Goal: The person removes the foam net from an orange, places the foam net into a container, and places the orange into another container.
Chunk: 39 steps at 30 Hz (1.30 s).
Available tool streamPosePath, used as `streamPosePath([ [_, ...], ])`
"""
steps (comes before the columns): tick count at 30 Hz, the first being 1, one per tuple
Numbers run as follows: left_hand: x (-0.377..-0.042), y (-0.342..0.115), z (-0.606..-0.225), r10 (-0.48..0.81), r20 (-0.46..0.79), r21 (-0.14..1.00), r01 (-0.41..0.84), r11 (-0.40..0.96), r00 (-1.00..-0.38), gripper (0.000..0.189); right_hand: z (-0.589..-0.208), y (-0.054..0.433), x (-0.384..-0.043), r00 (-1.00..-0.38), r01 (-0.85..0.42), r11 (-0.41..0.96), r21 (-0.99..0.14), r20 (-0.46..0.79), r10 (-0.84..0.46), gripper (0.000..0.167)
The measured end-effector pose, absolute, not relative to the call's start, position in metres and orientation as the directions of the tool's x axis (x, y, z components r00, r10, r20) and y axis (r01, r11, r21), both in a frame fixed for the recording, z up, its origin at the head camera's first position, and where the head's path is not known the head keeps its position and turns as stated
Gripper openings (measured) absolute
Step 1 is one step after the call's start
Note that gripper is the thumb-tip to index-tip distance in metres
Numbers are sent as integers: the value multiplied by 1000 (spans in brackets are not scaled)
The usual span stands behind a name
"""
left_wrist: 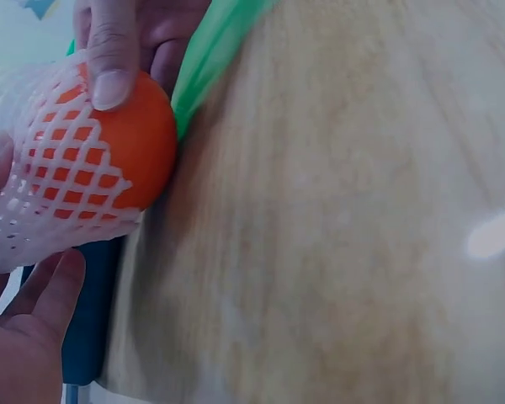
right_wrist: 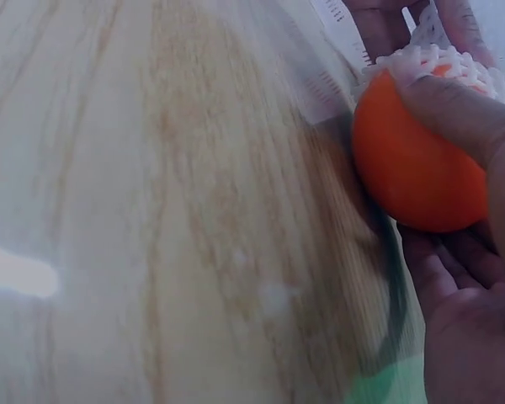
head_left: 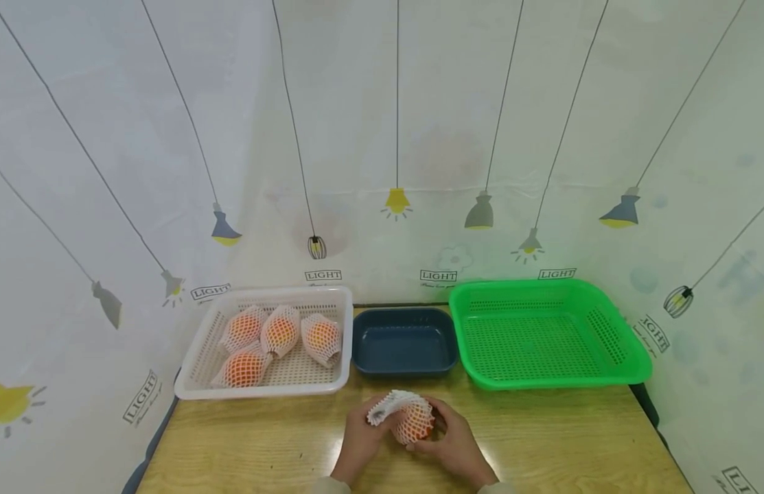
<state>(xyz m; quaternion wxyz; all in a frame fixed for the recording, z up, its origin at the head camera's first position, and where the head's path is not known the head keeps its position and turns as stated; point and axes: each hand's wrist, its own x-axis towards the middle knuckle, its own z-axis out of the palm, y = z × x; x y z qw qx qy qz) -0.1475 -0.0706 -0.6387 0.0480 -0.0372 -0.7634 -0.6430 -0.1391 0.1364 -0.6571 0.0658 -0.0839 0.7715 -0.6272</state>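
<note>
Both hands hold one orange point(right_wrist: 417, 168) in a white foam net sleeve point(head_left: 401, 399) low over the wooden table. At the left end of the sleeve, my left hand point(head_left: 360, 432) grips the loose, bunched foam. My right hand point(head_left: 452, 439) has its thumb and fingers around the bare right end of the fruit. In the left wrist view the net point(left_wrist: 59, 172) covers about half of the orange point(left_wrist: 143, 151), leaving its smooth skin exposed on the right hand's side. The right thumb point(left_wrist: 111, 84) presses near the net's edge.
Behind the hands stand a white basket point(head_left: 264, 392) with several netted fruits point(head_left: 244, 369) at left, a dark blue tray point(head_left: 406, 372) in the middle and a green basket point(head_left: 554, 379) at right. The wooden table point(head_left: 264, 446) ends at a lamp-patterned curtain point(head_left: 357, 137).
</note>
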Motion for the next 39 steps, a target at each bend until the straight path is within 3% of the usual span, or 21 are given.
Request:
streamPosePath([
  [8,-157,-76,-619,-67,167,963,148,227,-984,18,-653,136,-139,-978,-41,226,-973,-6,-207,90],
  [16,-176,-84,-598,-15,229,950,220,223,-973,21,-651,136,-139,-977,-26,239,-971,-26,-212,91],
  [22,-198,-95,-575,36,265,907,261,330,-964,18,-653,136,-140,-976,-30,237,-971,-22,-215,91],
  [33,-237,-106,-534,73,176,897,190,399,-982,33,-653,137,-140,-972,-47,228,-973,-9,-237,94],
  [39,-261,-106,-518,94,132,841,162,516,-987,37,-650,136,-140,-974,-29,238,-971,-26,-224,93],
])
